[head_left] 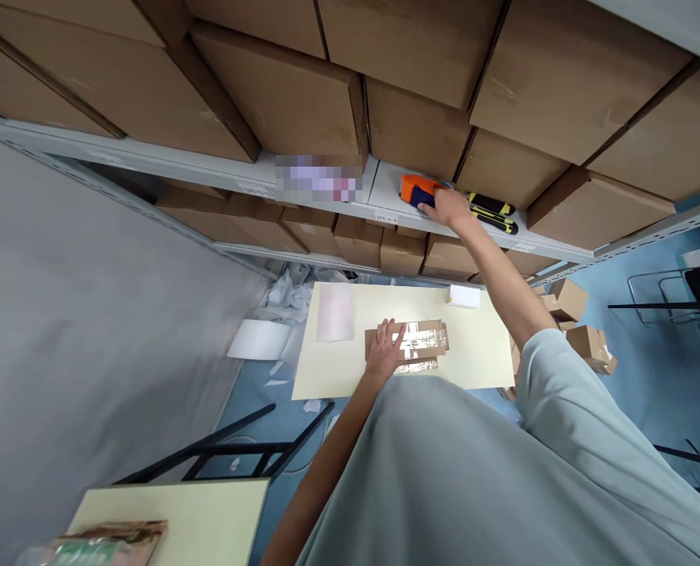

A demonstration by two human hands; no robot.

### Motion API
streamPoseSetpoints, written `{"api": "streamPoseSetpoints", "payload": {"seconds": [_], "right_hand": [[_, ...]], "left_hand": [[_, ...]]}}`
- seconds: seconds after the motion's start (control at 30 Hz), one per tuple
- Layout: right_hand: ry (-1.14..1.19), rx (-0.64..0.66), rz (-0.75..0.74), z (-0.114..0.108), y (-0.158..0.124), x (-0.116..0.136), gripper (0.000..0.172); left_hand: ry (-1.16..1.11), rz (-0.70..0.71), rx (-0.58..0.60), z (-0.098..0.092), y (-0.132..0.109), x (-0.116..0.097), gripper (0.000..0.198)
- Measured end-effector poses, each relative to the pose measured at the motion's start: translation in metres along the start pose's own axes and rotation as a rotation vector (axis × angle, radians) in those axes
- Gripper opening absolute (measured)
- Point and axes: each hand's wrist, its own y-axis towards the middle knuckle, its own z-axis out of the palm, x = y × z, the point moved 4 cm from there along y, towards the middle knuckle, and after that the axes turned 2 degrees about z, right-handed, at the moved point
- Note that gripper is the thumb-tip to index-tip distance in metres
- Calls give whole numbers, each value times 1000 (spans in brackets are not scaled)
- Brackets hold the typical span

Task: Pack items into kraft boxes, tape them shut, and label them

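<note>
My right hand (pixel 449 207) reaches up to the shelf, its fingers closed around one end of an orange and dark blue tape dispenser (pixel 416 189). Just right of that hand lie several black and yellow utility knives (pixel 495 221). Down on the cream table, my left hand (pixel 384 352) rests with fingers spread on a flat cardboard piece (pixel 429 336) that carries shiny strips of clear tape. A second taped cardboard edge (pixel 418 366) shows below it, partly hidden by my clothing.
Large cardboard boxes (pixel 421 126) fill the shelf (pixel 385 179), with more on the level below. The table (pixel 473 354) bears a small white box (pixel 464 296) and a pale pinkish sheet (pixel 336 313). Boxes (pixel 589 346) sit at right; a second table (pixel 220 511) stands lower left.
</note>
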Motion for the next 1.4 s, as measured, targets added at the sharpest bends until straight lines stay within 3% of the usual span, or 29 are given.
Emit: {"api": "streamPoseSetpoints", "payload": {"seconds": [0.13,0.23,0.3,0.33,0.5,0.57,0.63,0.77,0.9,0.97,1.07,1.13,1.2,1.3,1.4], "right_hand": [[6,-154,-4,-10,-25,-2,62],[113,-371,9,13,-72,-3,63],[165,-412,-40,56,-116,5,66],[170,-346,-90,87,-140,12,66],[218,192,-307,257,-258,38,70],[273,264,-332,298,-287,30,69],[301,255,-254,319,-300,12,69],[334,186,-62,327,-302,-18,69],[411,216,115,328,-292,-15,75],[435,251,239,330,-287,-11,80],[487,269,300,332,-279,-10,81],[540,255,298,330,-275,-13,77],[573,270,301,329,-272,-17,73],[551,330,320,326,-266,-20,68],[532,374,398,324,-258,-19,69]], "left_hand": [[-31,-26,4,-2,1,-3,102],[-62,-26,-13,-2,1,-5,103],[-79,-22,-12,0,2,-6,103],[-91,-24,-8,1,3,-5,102],[-152,-51,25,2,2,-3,90],[-145,-48,38,1,2,-4,94],[-132,-39,48,-1,1,-5,102],[-125,-32,67,-5,2,-5,111],[-170,-39,69,-5,2,-6,118],[-225,-91,19,-1,-1,-7,122],[-346,-314,-167,11,-10,-3,124],[-455,-473,-265,23,-18,3,120],[-587,-557,-274,33,-23,9,109],[-742,-567,-224,39,-24,17,88],[-775,-581,-195,38,-23,22,85]]}}
